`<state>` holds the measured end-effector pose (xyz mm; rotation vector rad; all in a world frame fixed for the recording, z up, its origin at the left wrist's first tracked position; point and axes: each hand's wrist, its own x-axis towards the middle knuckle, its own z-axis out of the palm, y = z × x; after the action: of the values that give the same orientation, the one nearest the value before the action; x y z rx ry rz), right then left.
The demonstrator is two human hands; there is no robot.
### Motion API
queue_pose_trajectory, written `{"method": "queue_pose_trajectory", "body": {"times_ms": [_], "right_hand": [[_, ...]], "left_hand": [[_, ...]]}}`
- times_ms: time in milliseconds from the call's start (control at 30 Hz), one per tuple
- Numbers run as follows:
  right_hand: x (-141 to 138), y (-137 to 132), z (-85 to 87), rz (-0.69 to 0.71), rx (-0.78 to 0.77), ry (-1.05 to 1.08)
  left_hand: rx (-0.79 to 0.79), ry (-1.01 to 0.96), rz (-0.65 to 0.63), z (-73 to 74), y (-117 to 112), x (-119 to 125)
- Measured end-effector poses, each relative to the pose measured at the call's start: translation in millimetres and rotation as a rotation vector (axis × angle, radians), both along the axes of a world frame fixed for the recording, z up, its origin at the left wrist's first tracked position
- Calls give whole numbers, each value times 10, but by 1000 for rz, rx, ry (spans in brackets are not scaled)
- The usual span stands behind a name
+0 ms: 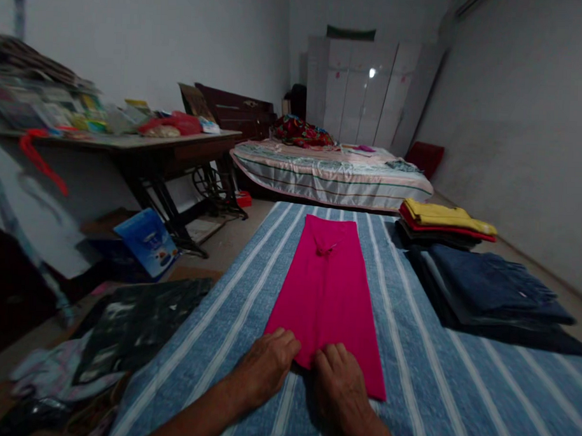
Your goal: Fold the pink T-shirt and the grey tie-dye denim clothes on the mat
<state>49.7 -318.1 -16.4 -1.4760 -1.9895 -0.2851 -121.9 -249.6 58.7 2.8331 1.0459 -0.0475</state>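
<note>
A bright pink garment (pixel 323 289) lies folded into a long flat shape on a blue and white striped cloth (pixel 240 305). Its narrower far end shows V-shaped creases and a small bunched or tied spot. My left hand (pixel 269 363) has its fingers curled over the near left edge, gripping the fabric. A short way to the right, my right hand (pixel 340 382) is closed on the near edge too. Between the hands the edge bows slightly, and the fingertips are partly hidden under the cloth.
To the right lie folded jeans (pixel 493 292) and a stack topped with a yellow garment (pixel 446 215). Beyond stands a bed (pixel 330 181). A cluttered sewing-machine table (pixel 169 140) is on the left. Heaped clothes (pixel 139 321) and a blue box (pixel 149 242) lie below it.
</note>
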Motion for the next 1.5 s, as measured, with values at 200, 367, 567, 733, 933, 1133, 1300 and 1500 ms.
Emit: {"method": "queue_pose_trajectory", "body": {"times_ms": [200, 367, 567, 733, 933, 1133, 1300, 1500], "right_hand": [[83, -13, 69, 66, -73, -62], [169, 24, 158, 121, -53, -131], [240, 167, 232, 232, -7, -220], [231, 196, 271, 251, 21, -258], [176, 111, 178, 232, 62, -225], [185, -14, 134, 26, 141, -180], [309, -183, 39, -83, 120, -132], [497, -338, -182, -45, 95, -77]], "left_hand": [[9, -57, -9, -72, -1, -45], [51, -115, -6, -205, 57, -178], [116, -166, -4, -261, 63, -302], [132, -169, 9, -240, -3, -222], [107, -125, -22, -263, -53, -52], [133, -84, -36, -219, -57, -26], [142, -62, -46, -194, -64, -39], [198, -148, -57, -241, -82, -128]]}}
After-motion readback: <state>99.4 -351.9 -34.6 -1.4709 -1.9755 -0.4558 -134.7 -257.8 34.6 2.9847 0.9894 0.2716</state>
